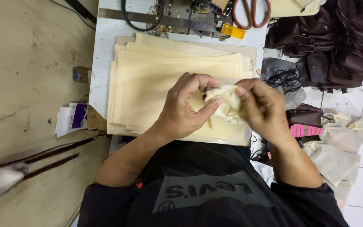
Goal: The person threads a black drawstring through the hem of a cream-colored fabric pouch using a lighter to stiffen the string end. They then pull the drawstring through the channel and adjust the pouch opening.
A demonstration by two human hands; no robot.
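A small crumpled cream fabric piece [228, 102] is held between both hands above a stack of flat cream fabric sheets [148, 80]. My left hand [186, 107] pinches its left side with thumb and fingers curled. My right hand [262, 107] grips its right side, fingers wrapped over the cloth. Part of the piece is hidden under the right fingers. The stack lies on a white sewing table [101, 54].
A sewing machine [190, 17] and orange-handled scissors [252, 11] sit at the table's far edge. Dark brown bags [337, 42] are piled at the right, with cream pouches [337, 151] on the tiled floor below. Papers [70, 118] lie left of the table.
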